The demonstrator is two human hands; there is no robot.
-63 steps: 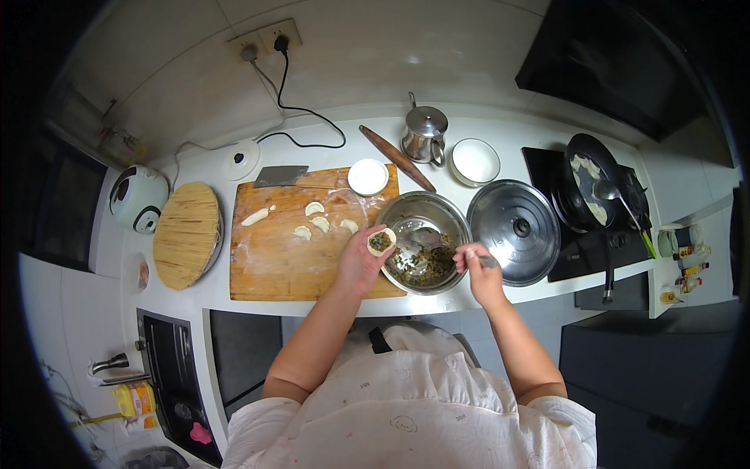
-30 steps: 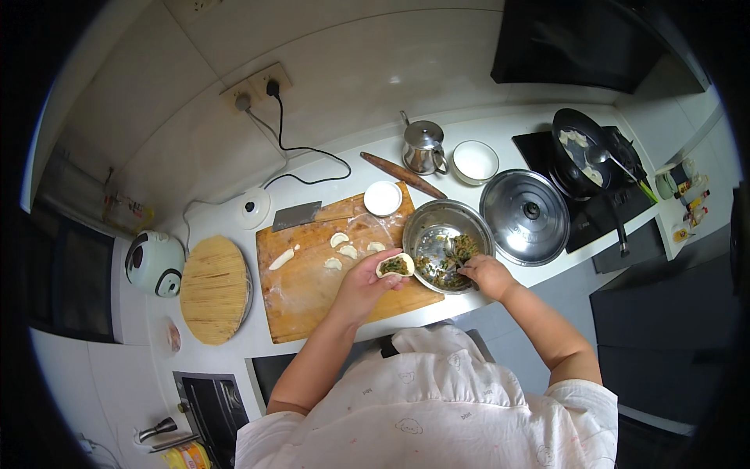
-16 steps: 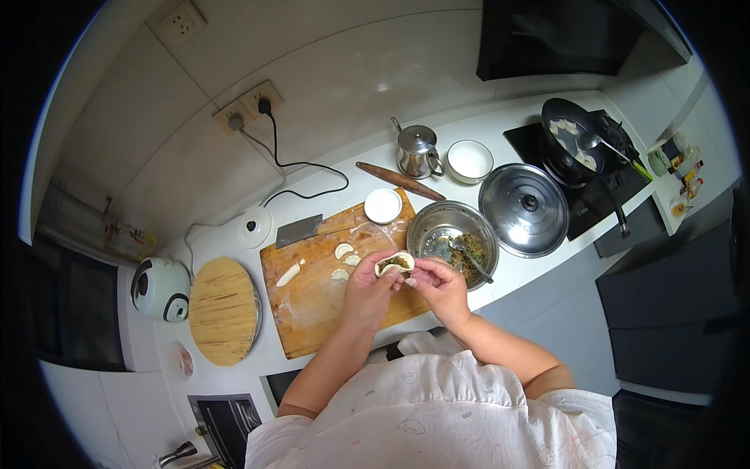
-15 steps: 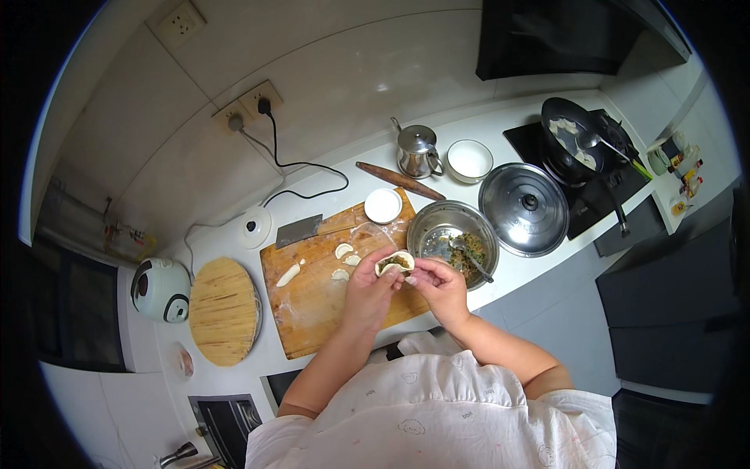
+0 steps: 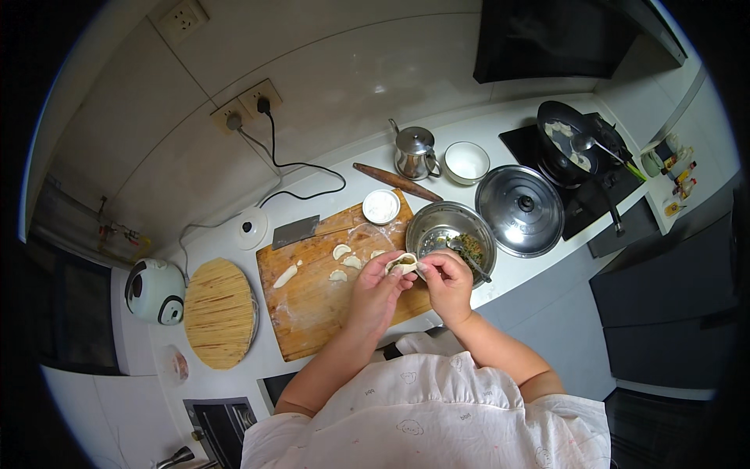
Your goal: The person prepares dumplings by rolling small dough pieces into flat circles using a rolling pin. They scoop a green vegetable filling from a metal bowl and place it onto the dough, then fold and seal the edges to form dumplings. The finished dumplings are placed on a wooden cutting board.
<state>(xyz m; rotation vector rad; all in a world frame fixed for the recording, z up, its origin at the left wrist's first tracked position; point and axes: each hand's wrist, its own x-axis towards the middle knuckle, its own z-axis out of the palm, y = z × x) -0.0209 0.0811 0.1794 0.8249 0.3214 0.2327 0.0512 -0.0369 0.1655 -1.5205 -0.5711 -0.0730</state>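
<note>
A dumpling, folded around dark green filling with a gap still showing along its top, is held over the right edge of a floured wooden board. My left hand cups it from the left, thumb against its near side. The fingertips of my right hand pinch its right end. Just behind my right hand stands a steel bowl of chopped filling with a spoon in it. On the board lie several finished dumplings and a strip of dough.
A cleaver and a small bowl of flour sit along the board's far side. Behind are a rolling pin, a steel pot and a white bowl. Rightward, a lid and a wok; leftward, a round slatted tray.
The dumpling's wrapper has been drawn together, so less filling shows. My right hand has moved slightly up and now pinches the wrapper's right end.
</note>
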